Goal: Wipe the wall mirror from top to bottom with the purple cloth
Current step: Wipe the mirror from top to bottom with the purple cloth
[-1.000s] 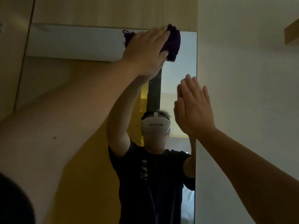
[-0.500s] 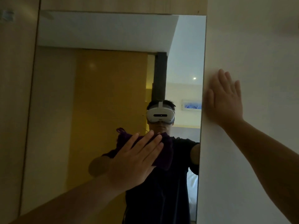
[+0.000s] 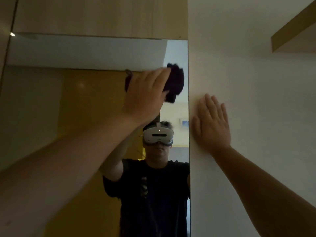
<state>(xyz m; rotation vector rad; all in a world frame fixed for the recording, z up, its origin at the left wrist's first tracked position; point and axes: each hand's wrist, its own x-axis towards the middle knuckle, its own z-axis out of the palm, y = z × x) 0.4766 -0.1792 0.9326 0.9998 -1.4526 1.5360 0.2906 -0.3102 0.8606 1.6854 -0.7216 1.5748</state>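
Left hand (image 3: 145, 93) presses the bunched purple cloth (image 3: 176, 81) flat against the wall mirror (image 3: 85, 103), near its 1 o'clock corner: grip is a spread palm pinning it (pressure for the downstroke, I'd guess). Right hand (image 3: 212, 124), flat-fingered, braces on the wall (image 3: 248, 82) beside.

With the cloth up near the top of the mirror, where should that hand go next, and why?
Probably straight down: the left hand presses the dark purple cloth against the tall wall mirror near its top right edge, with unwiped-looking glass below. The right hand rests flat on the white wall.
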